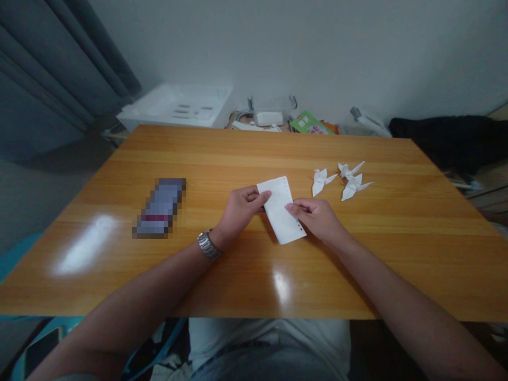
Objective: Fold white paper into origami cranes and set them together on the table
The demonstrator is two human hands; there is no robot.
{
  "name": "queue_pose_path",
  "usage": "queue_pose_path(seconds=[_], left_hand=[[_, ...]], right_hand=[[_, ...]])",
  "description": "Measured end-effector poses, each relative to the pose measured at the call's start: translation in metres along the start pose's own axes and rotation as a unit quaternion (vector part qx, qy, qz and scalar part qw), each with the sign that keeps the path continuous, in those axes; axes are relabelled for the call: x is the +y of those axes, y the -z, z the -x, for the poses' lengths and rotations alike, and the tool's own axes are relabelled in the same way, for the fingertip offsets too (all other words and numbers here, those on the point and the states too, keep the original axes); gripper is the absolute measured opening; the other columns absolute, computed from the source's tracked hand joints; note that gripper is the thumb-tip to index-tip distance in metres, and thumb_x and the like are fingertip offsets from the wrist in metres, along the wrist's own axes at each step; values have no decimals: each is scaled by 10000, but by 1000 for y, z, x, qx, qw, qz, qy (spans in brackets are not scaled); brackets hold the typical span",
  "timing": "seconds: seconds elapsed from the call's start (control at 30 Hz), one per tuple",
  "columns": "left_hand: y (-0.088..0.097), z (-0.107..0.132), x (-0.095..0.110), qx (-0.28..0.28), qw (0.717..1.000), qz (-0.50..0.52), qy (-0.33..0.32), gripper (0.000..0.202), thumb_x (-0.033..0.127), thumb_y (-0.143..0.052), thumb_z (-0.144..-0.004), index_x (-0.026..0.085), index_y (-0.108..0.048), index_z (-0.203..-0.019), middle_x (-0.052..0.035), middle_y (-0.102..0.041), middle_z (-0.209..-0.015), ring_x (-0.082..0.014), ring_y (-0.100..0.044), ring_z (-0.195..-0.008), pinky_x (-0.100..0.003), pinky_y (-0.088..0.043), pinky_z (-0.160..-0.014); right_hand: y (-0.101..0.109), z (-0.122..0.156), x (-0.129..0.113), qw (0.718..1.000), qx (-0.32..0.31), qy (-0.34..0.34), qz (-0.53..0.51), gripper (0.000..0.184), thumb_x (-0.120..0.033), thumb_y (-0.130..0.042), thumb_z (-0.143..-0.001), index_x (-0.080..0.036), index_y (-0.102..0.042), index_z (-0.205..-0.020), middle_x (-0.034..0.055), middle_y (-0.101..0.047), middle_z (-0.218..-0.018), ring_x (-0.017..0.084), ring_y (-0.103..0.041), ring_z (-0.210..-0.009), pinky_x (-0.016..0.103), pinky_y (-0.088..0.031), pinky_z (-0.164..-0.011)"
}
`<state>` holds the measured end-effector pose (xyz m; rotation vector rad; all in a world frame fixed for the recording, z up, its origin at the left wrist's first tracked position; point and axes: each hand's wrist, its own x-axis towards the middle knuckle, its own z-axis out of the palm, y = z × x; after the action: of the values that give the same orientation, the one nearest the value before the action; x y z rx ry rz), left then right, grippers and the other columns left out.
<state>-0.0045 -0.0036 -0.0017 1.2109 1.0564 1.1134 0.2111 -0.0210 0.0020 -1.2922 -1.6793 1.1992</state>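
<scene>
A white sheet of paper [281,222] with punched holes along its right edge is held tilted above the table, between my two hands. My left hand [246,209] pinches its upper left side, thumb on top and fingers underneath. On the right edge, my right hand [315,214] grips the paper the same way. Just beyond my right hand lie three folded white paper cranes: one origami crane [320,181] on its own, and a nearer crane [352,187] close against a farther crane [346,170].
The wooden table [222,153] carries a pixelated, phone-shaped object [162,203] on the left. Past its far edge are a white plastic tray [174,103], a green booklet [309,123] and a dark cloth [448,132]. Another phone [43,352] shows at lower left.
</scene>
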Motion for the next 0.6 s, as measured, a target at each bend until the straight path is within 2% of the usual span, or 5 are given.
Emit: queue_pose_path(seconds=[0.2,0.4,0.6], left_hand=[[-1,1,3,-4,1000,-3,-5,404,511,-774,-829,120,-745,-925,-98,-777,-948,-199,-721,-828,-292,-599,-728],[-3,0,0,-13,998,55,-12,455,574,-694,-889,123,-723,-935,-90,-764,-964,-192,-737,-849,-334,-622,-839],[-1,-1,1,35,998,52,-17,457,562,-734,-858,123,-728,-983,-97,-767,-968,-200,-743,-849,-343,-624,-847]], right_hand=[[-1,0,-1,1000,5,-2,3,427,-564,-635,-912,-159,-715,-798,-2,-596,-667,124,-457,-580,249,-333,-520],[0,0,2,1000,28,2,3,421,-561,-632,-916,-160,-719,-821,4,-609,-684,125,-469,-582,245,-336,-513],[0,0,3,1000,20,14,18,433,-565,-612,-931,-163,-706,-801,6,-601,-683,132,-479,-593,247,-352,-525]])
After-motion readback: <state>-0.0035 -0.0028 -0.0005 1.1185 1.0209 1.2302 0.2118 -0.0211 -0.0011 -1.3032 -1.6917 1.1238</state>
